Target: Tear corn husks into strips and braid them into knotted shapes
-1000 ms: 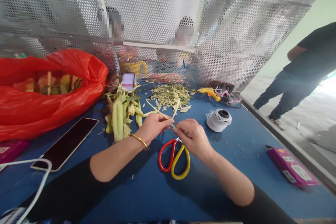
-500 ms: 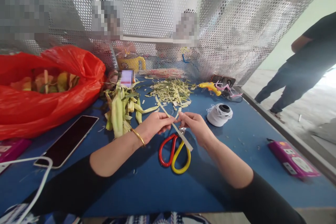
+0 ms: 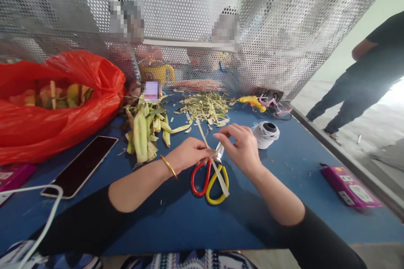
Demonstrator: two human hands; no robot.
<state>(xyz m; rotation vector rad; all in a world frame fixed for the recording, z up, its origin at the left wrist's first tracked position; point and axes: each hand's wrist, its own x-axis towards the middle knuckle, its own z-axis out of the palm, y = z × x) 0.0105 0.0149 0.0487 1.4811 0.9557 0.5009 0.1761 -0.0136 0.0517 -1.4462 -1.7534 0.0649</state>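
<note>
My left hand [image 3: 192,152] is closed in a pinch on a pale strip of corn husk [image 3: 220,178]. The strip runs slantwise past the fingertips, one end up toward the scraps and a wider end down over the scissors. To its right hovers my right hand [image 3: 240,146], apart from the strip, its fingers bent in toward the thumb. Whatever is between those fingers, if anything, is too small to make out. Under both hands lie scissors [image 3: 217,202] with one red and one yellow handle, their blades pointing away and partly covered. A spool of white thread [image 3: 267,136] stands behind my right hand.
Green corn husks [image 3: 141,136] lie left of my hands, and a heap of husk shreds [image 3: 205,107] lies beyond. A red plastic bag [image 3: 104,80], a phone [image 3: 80,167], a yellow glue gun [image 3: 252,101] and a purple box [image 3: 350,187] sit around the blue table [image 3: 176,227]. A perforated metal screen [image 3: 176,4] borders the back.
My right hand has drawn away from the strip, up and to the right. The strip has turned steeper in my left hand, its wide end now lower over the yellow handle.
</note>
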